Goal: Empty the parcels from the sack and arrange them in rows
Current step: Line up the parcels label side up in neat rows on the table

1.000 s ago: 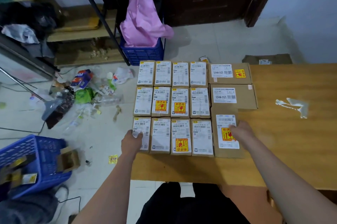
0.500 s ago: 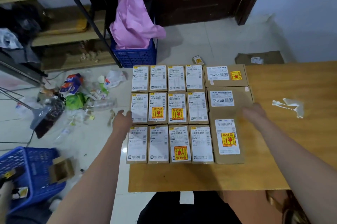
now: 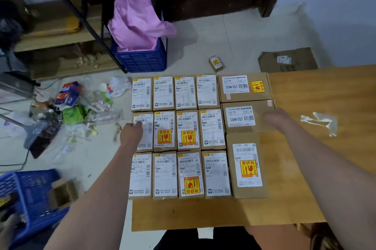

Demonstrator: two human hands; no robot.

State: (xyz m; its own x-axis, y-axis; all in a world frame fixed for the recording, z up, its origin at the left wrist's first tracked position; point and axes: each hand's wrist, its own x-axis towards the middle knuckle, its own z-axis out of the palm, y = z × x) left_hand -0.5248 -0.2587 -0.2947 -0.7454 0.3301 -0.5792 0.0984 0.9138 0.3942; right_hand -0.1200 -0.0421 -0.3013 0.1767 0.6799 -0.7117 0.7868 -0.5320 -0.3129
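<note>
My left grip (image 3: pixel 132 133) presses the middle row's end parcel (image 3: pixel 145 130); right grip (image 3: pixel 273 116), blurred, state unclear. Between them: twelve small parcels, three larger, on the bench (image 3: pixel 325 91).

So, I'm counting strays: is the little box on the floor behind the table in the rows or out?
Out. The little box lies alone on the floor tiles beyond the table, apart from the parcels in rows.
</note>
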